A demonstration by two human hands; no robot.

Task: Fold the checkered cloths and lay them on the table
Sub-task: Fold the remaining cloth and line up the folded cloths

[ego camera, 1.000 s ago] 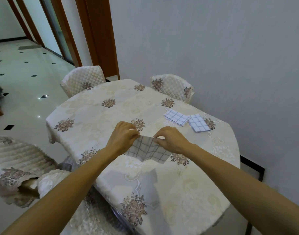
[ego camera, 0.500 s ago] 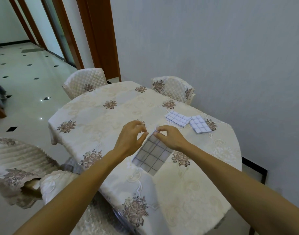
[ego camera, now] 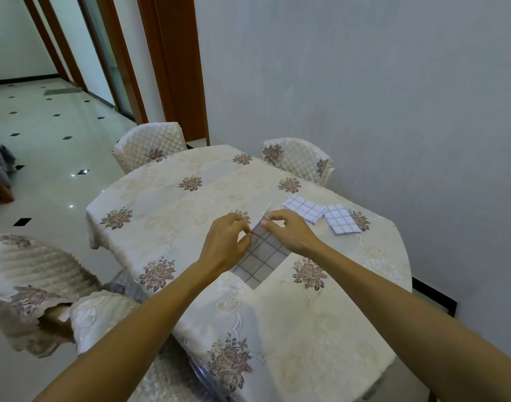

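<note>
Here the checkered cloth [ego camera: 260,256] is up off the table [ego camera: 176,210], caught between both hands over the middle of the floral tablecloth. The right hand [ego camera: 289,230] pinches its top corner between thumb and forefinger, with a small white tip of fabric poking up past the fingertips. The left hand [ego camera: 224,242] has its fingers curled in and nips the cloth's left edge just below that corner, so the two pinches sit very close together. From there the cloth hangs down and toward the person as a flat, tilted panel, its lowest corner pointing at the near table edge.

The left side of the panel disappears behind the left hand, and its right edge runs under the right wrist. The left fingertips are mostly hidden behind the knuckles. Whether the lowest corner touches the tablecloth cannot be told.

Both bare forearms come in from the bottom corners and converge, backs of the hands upward, wrists slightly bent.

Beyond the right hand, near the wall-side edge, two folded checkered cloths [ego camera: 305,209] [ego camera: 342,220] lie flat, one just beside the other and touching at a corner.
</note>
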